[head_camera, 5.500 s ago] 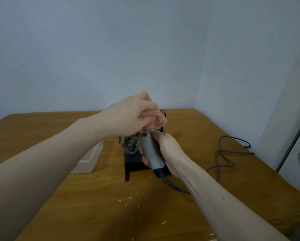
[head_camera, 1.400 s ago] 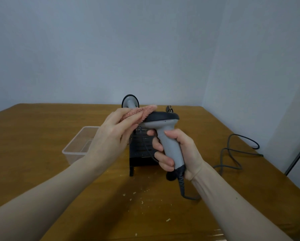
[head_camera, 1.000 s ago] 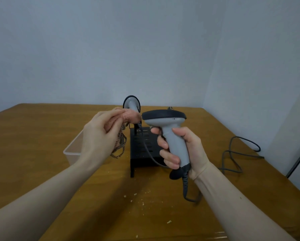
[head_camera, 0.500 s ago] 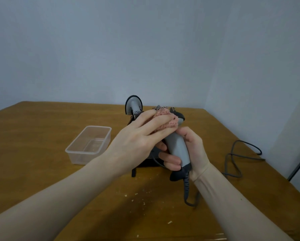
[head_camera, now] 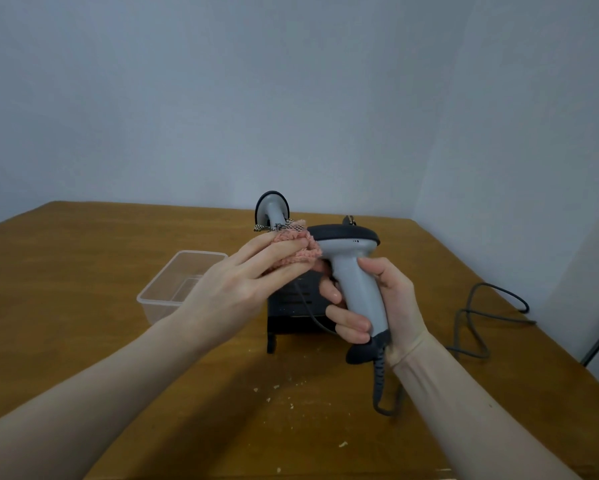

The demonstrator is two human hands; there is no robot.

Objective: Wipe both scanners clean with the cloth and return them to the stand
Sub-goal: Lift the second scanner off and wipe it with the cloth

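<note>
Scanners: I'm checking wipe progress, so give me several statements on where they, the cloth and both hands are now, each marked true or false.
1. The right hand grips a scanner by its handle. True.
2. The left hand presses the cloth against that scanner's head. True.
3. Both scanners sit in the stand. False: only the second scanner is there; the other is held above the table.
4. The cloth lies in the tub. False: the left hand holds it.
5. The held scanner has no cable. False: a cable hangs from its handle.
</note>
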